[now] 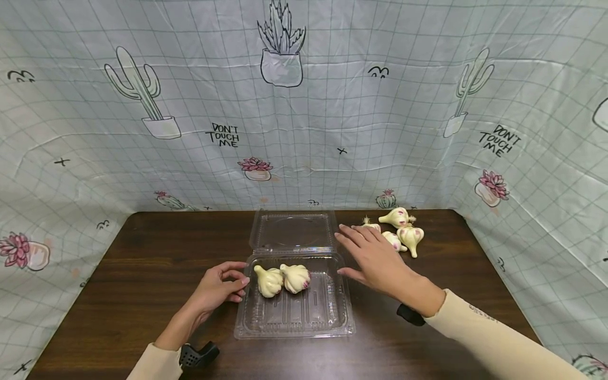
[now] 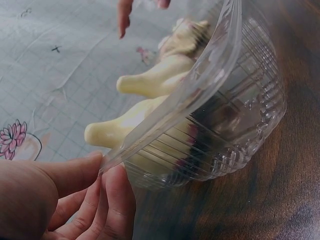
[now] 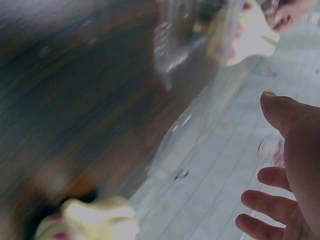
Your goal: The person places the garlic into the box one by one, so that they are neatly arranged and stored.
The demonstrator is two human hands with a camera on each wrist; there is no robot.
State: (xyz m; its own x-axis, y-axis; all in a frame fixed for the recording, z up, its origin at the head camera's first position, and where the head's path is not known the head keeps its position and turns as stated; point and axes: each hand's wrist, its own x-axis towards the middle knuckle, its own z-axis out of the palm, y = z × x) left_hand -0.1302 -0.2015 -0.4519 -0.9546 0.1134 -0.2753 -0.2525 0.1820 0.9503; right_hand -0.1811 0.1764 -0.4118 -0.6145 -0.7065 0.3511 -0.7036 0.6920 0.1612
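A clear plastic clamshell container lies on the table with its lid folded back. Two garlic bulbs sit side by side in the upper left of its base. My left hand pinches the left rim between thumb and fingers, as the left wrist view shows. Above the table just right of the container, my right hand has its fingers spread and holds nothing. Past its fingers, several more garlic bulbs lie in a group at the back right, partly hidden by the hand.
The dark wooden table meets a pale grid-patterned cloth printed with potted plants, hanging behind and along both sides. A black wrist strap sits on the left forearm, another dark one on the right.
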